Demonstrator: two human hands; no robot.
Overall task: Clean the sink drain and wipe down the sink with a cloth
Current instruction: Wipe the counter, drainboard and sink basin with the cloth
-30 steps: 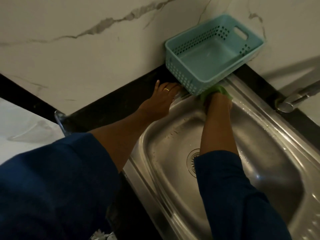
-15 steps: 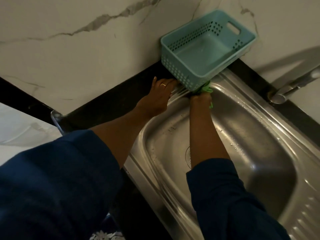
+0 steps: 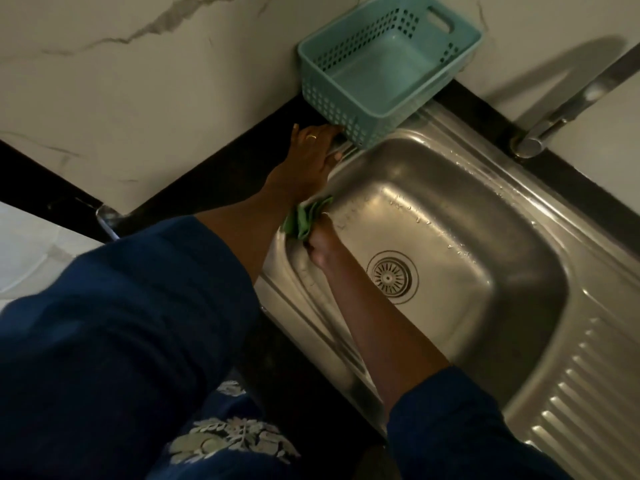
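1. The steel sink [image 3: 540, 223] is set in a black counter [image 3: 221, 174] below a marbled wall [image 3: 138, 81]. Its long axis runs from the upper left of the view to the lower right, where the ridged draining board [image 3: 588, 393] lies.
2. The round drain [image 3: 391, 277] sits in the floor of the basin, uncovered, its slotted strainer facing up.
3. The right hand [image 3: 320, 249] reaches into the basin at its left side, fingers curled tight round a green cloth [image 3: 304, 218].
4. The cloth is bunched and pressed against the upper part of the basin's left wall, at the rim, well apart from the drain. Its long axis slants from lower left to upper right, and its loose end points toward the far corner of the basin.
5. The left hand [image 3: 311, 150] lies flat on the far left corner of the sink rim, fingers straight and holding nothing, a ring on one finger. Its fingertips are just beside the near corner of the basket [image 3: 346, 109]; whether they touch it cannot be told.
6. The pale blue-green basket has nothing in it and stands against the wall at the far end of the sink.
7. The tap [image 3: 568, 109] rises from the counter at the right.
8. Water drops [image 3: 429, 216] speckle the far wall of the basin.
9. Dark blue sleeves [image 3: 121, 323] cover both arms above the forearm.
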